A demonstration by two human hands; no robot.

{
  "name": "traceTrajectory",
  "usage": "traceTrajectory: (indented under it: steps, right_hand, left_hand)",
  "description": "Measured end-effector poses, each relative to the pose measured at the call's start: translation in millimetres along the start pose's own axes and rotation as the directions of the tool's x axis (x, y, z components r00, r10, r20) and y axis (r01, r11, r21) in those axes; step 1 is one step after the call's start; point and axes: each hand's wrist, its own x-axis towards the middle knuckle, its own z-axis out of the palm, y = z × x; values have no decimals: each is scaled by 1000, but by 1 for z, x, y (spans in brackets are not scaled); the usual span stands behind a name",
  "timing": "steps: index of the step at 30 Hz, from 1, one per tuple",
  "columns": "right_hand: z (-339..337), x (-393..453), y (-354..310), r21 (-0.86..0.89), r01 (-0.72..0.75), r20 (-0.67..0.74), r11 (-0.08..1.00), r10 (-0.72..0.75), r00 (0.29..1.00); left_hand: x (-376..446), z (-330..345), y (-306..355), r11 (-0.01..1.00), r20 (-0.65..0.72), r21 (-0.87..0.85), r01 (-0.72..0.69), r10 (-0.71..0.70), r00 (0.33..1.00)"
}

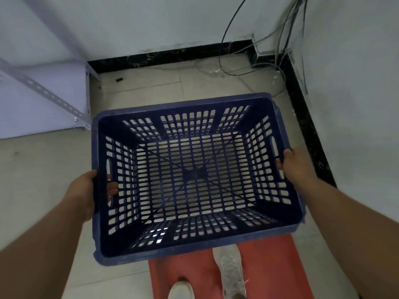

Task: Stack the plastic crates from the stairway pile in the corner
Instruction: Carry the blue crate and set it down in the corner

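Observation:
A dark blue perforated plastic crate [194, 175] fills the middle of the view, open side up, held level above the tiled floor. My left hand [86, 193] grips its left wall, fingers poking through the handle slot. My right hand [295, 165] grips the right wall at the other handle slot. The crate is empty; floor tiles show through its slotted bottom. No other crate is in view.
The room corner [267, 52] lies ahead, edged by black skirting [172, 55], with loose cables [248, 67] hanging and lying there. A white metal rack frame [86, 98] stands at the left. My red trousers and pale shoes [228, 270] show below the crate.

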Motion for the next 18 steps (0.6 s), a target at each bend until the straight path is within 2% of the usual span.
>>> traceTrajectory:
  steps: [8,12,18]
  right_hand:
    - [13,65,-11,-32,24,-23,999,-24,999]
    - [28,82,-13,11,31,-69,999,-30,997]
    - [32,89,-29,-58,35,-96,998,-41,995]
  left_hand:
    - [58,52,10,999,14,-19,-25,25,1000]
    - [78,63,12,998,2,4,-56,55,998]
    - [80,67,20,997,-7,6,-75,75,997]
